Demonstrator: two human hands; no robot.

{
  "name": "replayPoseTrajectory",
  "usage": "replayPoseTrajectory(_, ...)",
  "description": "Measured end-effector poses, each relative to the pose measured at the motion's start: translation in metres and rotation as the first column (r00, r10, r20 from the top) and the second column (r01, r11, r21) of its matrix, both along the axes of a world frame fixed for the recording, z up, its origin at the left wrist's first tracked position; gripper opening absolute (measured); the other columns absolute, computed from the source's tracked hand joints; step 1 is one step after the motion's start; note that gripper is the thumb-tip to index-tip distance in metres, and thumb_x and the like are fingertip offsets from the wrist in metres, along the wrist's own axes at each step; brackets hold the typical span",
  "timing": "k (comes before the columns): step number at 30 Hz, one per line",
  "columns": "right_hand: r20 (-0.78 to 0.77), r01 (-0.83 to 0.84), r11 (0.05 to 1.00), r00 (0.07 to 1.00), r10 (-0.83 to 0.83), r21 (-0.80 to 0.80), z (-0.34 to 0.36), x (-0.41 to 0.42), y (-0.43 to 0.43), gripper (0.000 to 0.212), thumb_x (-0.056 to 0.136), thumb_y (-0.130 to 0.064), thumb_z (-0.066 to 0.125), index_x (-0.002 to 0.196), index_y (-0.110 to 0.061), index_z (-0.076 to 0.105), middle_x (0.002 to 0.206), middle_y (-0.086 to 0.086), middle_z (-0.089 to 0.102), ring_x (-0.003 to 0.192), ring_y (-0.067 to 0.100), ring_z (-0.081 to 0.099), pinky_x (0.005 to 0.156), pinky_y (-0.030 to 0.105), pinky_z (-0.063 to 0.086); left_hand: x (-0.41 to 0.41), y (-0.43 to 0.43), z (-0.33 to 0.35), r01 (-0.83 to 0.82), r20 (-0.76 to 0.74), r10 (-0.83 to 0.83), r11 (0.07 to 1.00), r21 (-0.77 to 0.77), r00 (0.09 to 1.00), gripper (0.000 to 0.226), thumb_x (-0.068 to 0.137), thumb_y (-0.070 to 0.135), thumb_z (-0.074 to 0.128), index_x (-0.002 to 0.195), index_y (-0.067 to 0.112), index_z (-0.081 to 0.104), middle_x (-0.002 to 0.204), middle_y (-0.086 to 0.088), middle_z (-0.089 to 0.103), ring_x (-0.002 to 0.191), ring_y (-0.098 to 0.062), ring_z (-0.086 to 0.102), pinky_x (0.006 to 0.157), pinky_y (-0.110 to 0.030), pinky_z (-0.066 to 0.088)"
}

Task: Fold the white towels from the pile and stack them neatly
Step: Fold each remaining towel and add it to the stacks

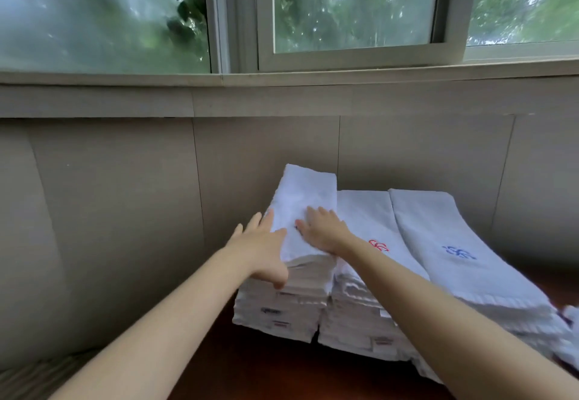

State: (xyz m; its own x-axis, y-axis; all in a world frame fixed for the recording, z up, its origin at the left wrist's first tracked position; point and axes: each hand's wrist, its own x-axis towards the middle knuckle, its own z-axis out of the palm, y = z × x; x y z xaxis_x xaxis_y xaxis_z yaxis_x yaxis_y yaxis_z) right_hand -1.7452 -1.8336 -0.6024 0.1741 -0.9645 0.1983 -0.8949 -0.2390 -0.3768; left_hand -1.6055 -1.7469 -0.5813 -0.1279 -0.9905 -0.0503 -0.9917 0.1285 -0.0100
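a folded towel (305, 208) is being squared on the left stack (282, 308) by flat, open left hand (266, 243) and right hand (322, 227), nothing gripped; another from the pile is likely needed next.

Panelled wall under a sliding window, daylight outside

A white-framed sliding window (351, 14) shows blurred green foliage beyond its glass. Below its sill (282, 75) runs a beige panelled wall (109, 196) with thin vertical seams. A dark reddish-brown wooden surface (266, 368) fills the bottom of the view.

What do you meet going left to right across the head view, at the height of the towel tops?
Left hand → tallest towel stack → right hand → towel with red emblem → towel with blue emblem.
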Motion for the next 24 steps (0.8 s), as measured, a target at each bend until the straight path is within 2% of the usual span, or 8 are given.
replayPoseTrajectory(2,-0.024,-0.078,0.996,0.997,0.079,0.046,-0.007,-0.004,0.003,0.041,0.099,-0.04,0.028,0.127,-0.013,0.04,0.138,0.009,0.035,0.129,0.032,0.029,0.103,0.049,0.027,0.002,0.0,-0.012,0.05,0.103,-0.043,0.997,-0.065,0.994,0.099,0.079,0.046,0.065,0.153,0.027,0.002,0.159,0.0,-0.017,0.147,-0.018,-0.014,0.118,-0.045,0.0)
replayPoseTrajectory(5,-0.044,-0.193,0.978,0.98,0.196,0.075,-0.008,-0.014,0.015,0.043,0.099,-0.039,0.023,0.136,-0.02,0.034,0.143,0.002,0.029,0.136,0.031,0.019,0.107,0.051,0.017,0.015,-0.001,-0.022,0.023,0.109,-0.01,0.993,-0.117,0.994,0.103,0.08,0.062,0.061,0.152,0.033,-0.007,0.16,0.008,-0.012,0.148,-0.017,-0.004,0.118,-0.046,0.003)
replayPoseTrajectory(8,-0.108,-0.311,0.944,0.94,0.322,0.108,-0.012,-0.02,0.039,0.048,0.1,-0.039,0.021,0.148,-0.034,0.022,0.158,-0.007,0.012,0.144,0.026,0.001,0.113,0.05,0.006,0.021,0.004,-0.03,0.008,0.1,0.013,0.977,-0.211,0.995,0.097,0.083,0.063,0.056,0.152,0.033,-0.005,0.16,0.012,-0.006,0.148,-0.018,0.003,0.117,-0.045,0.009)
replayPoseTrajectory(11,-0.139,-0.387,0.917,0.907,0.397,0.099,-0.015,-0.026,0.068,0.047,0.102,-0.036,0.026,0.148,-0.039,0.02,0.16,-0.007,0.005,0.147,0.02,-0.005,0.118,0.04,0.003,0.021,0.012,-0.042,0.05,0.13,-0.004,0.937,-0.346,0.991,0.085,0.088,0.062,0.048,0.152,0.033,0.001,0.16,0.012,0.0,0.147,-0.015,0.007,0.117,-0.042,0.011)
replayPoseTrajectory(14,-0.149,-0.42,0.904,0.892,0.427,0.08,-0.015,-0.036,0.1,0.049,0.102,-0.023,0.034,0.148,-0.037,0.025,0.16,-0.009,0.005,0.147,0.016,-0.004,0.118,0.034,0.004,0.017,0.025,-0.054,0.071,0.157,0.0,0.891,-0.448,0.988,0.069,0.097,0.052,0.038,0.153,0.031,0.004,0.161,0.007,0.005,0.146,-0.013,0.009,0.117,-0.039,0.011)
replayPoseTrajectory(18,-0.129,-0.404,0.909,0.901,0.415,0.101,-0.009,-0.054,0.14,0.044,0.1,-0.017,0.038,0.142,-0.028,0.042,0.158,-0.01,0.015,0.147,0.012,0.005,0.119,0.035,0.004,0.0,0.048,-0.062,0.042,0.138,0.029,0.873,-0.485,0.99,0.061,0.099,0.02,0.037,0.153,0.026,0.01,0.159,-0.003,0.011,0.147,-0.019,0.006,0.117,-0.04,0.009)
replayPoseTrajectory(21,-0.047,-0.361,0.93,0.93,0.365,0.073,-0.007,-0.081,0.172,0.04,0.097,-0.018,0.045,0.136,-0.029,0.051,0.151,-0.005,0.036,0.142,0.013,0.026,0.116,0.029,0.019,-0.018,0.067,-0.058,0.089,0.123,-0.032,0.87,-0.486,0.992,0.06,0.093,0.015,0.041,0.15,0.023,0.024,0.15,-0.006,0.03,0.141,-0.022,0.022,0.113,-0.037,0.019)
replayPoseTrajectory(24,0.006,-0.273,0.961,0.962,0.273,0.043,-0.015,-0.124,0.208,0.035,0.095,-0.02,0.05,0.128,-0.027,0.057,0.143,-0.007,0.047,0.138,0.008,0.032,0.107,0.018,0.026,-0.043,0.091,-0.055,0.129,0.059,-0.114,0.881,-0.455,0.992,0.046,0.092,0.017,0.042,0.137,0.022,0.045,0.136,-0.003,0.044,0.129,-0.022,0.037,0.103,-0.031,0.03)
